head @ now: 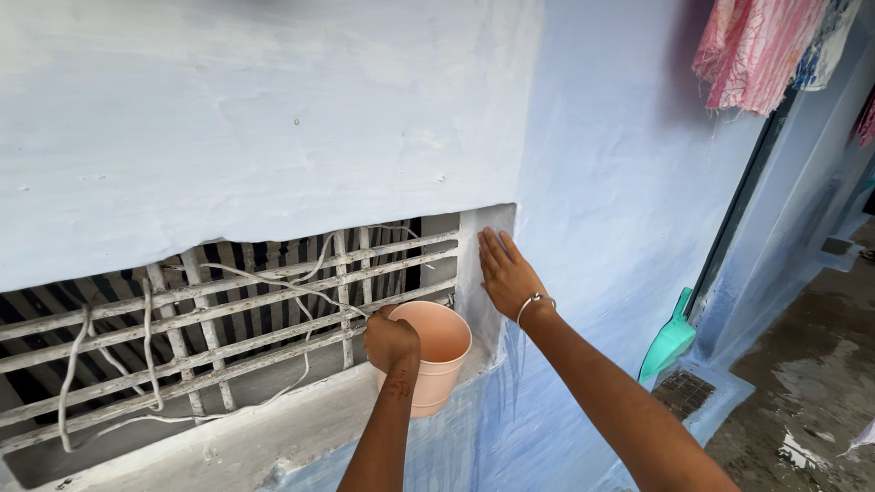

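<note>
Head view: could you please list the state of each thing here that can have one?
Peach bucket: upright on the window ledge, gripped at its rim; contents not visible.
Left hand: closed on the bucket's rim.
Right hand: open, flat against the wall.
Window grille: shut, cords looped through.
Green dustpan: leaning against the wall.
Pink cloth: hanging.
Floor: wet.

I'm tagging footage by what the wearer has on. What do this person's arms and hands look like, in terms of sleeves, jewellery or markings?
Both forearms are bare, with no sleeves in view. The right hand has a thin silver-coloured bangle at the wrist. The left hand wears no jewellery that shows, but a small dark marking, perhaps a tattoo, sits on the forearm just below the wrist. No gloves or rings are visible.
</note>
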